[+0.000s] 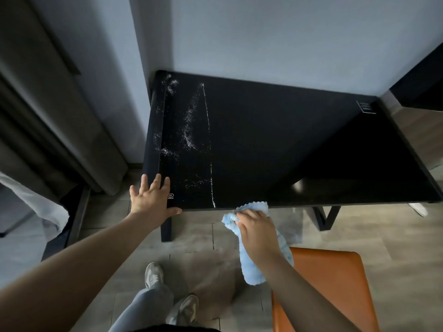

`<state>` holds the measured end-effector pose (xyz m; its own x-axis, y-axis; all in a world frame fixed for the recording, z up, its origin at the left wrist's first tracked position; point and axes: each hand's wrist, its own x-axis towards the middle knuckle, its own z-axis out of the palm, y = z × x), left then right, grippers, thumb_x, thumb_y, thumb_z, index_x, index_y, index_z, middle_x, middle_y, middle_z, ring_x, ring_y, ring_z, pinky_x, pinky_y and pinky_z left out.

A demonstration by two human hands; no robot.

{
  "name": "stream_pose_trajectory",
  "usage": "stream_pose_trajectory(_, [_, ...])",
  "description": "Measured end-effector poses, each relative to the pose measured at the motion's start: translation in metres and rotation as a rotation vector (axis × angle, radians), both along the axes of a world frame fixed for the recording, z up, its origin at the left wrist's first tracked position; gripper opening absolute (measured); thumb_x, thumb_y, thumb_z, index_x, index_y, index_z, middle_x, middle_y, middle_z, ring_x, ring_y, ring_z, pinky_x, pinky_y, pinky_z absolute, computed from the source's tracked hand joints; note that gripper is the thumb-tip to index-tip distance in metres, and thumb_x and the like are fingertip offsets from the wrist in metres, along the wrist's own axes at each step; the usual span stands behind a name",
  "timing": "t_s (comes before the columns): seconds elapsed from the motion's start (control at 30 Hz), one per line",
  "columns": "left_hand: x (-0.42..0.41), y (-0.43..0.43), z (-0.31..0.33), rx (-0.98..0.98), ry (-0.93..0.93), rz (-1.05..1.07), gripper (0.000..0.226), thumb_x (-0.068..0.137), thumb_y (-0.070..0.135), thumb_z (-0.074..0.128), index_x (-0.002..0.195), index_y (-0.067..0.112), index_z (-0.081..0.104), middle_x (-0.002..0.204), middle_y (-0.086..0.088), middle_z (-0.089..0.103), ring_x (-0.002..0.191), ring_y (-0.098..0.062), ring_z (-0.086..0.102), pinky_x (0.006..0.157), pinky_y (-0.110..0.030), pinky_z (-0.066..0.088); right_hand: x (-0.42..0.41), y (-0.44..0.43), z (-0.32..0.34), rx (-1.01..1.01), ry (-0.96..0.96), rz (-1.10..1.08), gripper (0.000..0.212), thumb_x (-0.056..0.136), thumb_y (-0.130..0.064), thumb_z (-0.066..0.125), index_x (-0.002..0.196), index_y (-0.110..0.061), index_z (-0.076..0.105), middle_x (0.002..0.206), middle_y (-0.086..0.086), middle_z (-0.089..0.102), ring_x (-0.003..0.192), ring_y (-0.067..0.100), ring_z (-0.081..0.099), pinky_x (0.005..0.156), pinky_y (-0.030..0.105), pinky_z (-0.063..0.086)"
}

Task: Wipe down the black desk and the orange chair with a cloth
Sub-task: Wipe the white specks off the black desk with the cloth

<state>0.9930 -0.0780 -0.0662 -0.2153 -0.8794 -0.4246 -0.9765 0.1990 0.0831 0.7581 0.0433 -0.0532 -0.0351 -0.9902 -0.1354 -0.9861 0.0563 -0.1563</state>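
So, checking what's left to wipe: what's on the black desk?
White dust specks and a white streak on the desk's left part. The left hand rests on the near-left corner, hiding that spot; the right hand's blue cloth is at the near edge.

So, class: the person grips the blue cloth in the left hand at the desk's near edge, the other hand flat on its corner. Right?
No. The head view shows the right hand gripping the blue cloth at the near edge of the desk; the left hand lies flat on its corner.
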Motion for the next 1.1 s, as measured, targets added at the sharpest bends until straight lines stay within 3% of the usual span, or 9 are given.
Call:
stream_pose_trajectory(0.07, [0.002, 0.005, 0.008, 0.003, 0.004, -0.002, 0.097, 0.083, 0.068, 0.051, 0.154, 0.02, 0.004, 0.162, -0.002, 0.002, 0.148, -0.034, -0.004, 0.117, -0.054, 0.015, 0.002, -0.001, 0.013, -0.086, 0.049, 0.0, 0.033, 0.065, -0.014, 0.079, 0.095, -0.024, 0.07, 0.088, -0.008, 0.067, 0.081, 0.014, 0.064, 0.065, 0.027, 0.051])
stream_pose_trajectory(0.13, [0.004, 0.006, 0.017, 0.005, 0.034, 0.0, 0.095, 0.084, 0.066, 0.052, 0.153, 0.018, 0.01, 0.161, -0.003, 0.007, 0.148, -0.032, 0.003, 0.116, -0.051, 0.017, 0.005, -0.004, 0.023, -0.172, 0.07, 0.001, 0.037, 0.051, -0.013, 0.088, 0.082, -0.022, 0.072, 0.075, -0.008, 0.067, 0.067, 0.012, 0.064, 0.056, 0.024, 0.05])
stream_pose_trajectory(0.2, [0.006, 0.002, 0.025, -0.014, 0.078, -0.012, 0.087, 0.085, 0.063, 0.054, 0.15, 0.015, 0.023, 0.157, -0.005, 0.021, 0.145, -0.029, 0.017, 0.115, -0.045, 0.024, 0.007, -0.011, 0.026, -0.199, 0.024, 0.0, 0.027, 0.063, -0.011, 0.082, 0.087, -0.02, 0.072, 0.081, -0.006, 0.068, 0.073, 0.015, 0.065, 0.063, 0.027, 0.05])
stream_pose_trajectory(0.3, [0.012, -0.007, 0.034, -0.021, 0.168, -0.003, 0.072, 0.086, 0.057, 0.058, 0.141, 0.014, 0.039, 0.145, -0.005, 0.04, 0.131, -0.026, 0.041, 0.104, -0.038, 0.039, 0.011, -0.031, 0.027, -0.19, -0.077, -0.059, 0.025, 0.092, -0.015, 0.052, 0.112, -0.021, 0.066, 0.107, -0.005, 0.066, 0.096, 0.02, 0.059, 0.082, 0.034, 0.041])
stream_pose_trajectory(0.4, [0.023, -0.022, 0.041, -0.004, 0.224, 0.012, 0.062, 0.086, 0.055, 0.06, 0.134, 0.016, 0.046, 0.131, -0.006, 0.051, 0.117, -0.027, 0.052, 0.094, -0.035, 0.045, 0.021, -0.058, 0.028, -0.205, -0.101, -0.066, 0.028, 0.096, -0.017, 0.048, 0.118, -0.022, 0.064, 0.113, -0.005, 0.065, 0.101, 0.022, 0.057, 0.084, 0.033, 0.038])
stream_pose_trajectory(0.7, [0.085, -0.108, 0.04, 0.004, 0.269, 0.005, 0.047, 0.087, 0.053, 0.059, 0.12, 0.02, 0.054, 0.118, -0.003, 0.054, 0.108, -0.026, 0.057, 0.086, -0.032, 0.046, 0.063, -0.159, 0.034, -0.173, -0.086, -0.115, 0.03, 0.098, -0.021, 0.044, 0.122, -0.025, 0.062, 0.12, -0.01, 0.061, 0.11, 0.012, 0.054, 0.089, 0.03, 0.037])
stream_pose_trajectory(0.9, [0.104, -0.162, 0.038, 0.017, 0.266, -0.059, 0.06, 0.088, 0.054, 0.056, 0.136, 0.021, 0.044, 0.13, -0.003, 0.05, 0.117, -0.024, 0.052, 0.093, -0.032, 0.042, 0.077, -0.21, 0.039, -0.187, -0.075, -0.184, 0.027, 0.098, -0.018, 0.043, 0.116, -0.019, 0.064, 0.115, -0.007, 0.063, 0.109, 0.012, 0.055, 0.091, 0.034, 0.042])
stream_pose_trajectory(1.1, [0.085, -0.197, 0.032, 0.052, 0.296, -0.116, 0.05, 0.09, 0.049, 0.056, 0.13, 0.02, 0.049, 0.128, 0.0, 0.051, 0.116, -0.02, 0.052, 0.094, -0.033, 0.044, 0.062, -0.268, 0.049, -0.206, -0.039, -0.187, 0.027, 0.098, -0.017, 0.043, 0.115, -0.018, 0.063, 0.116, -0.007, 0.062, 0.11, 0.011, 0.054, 0.092, 0.036, 0.042])
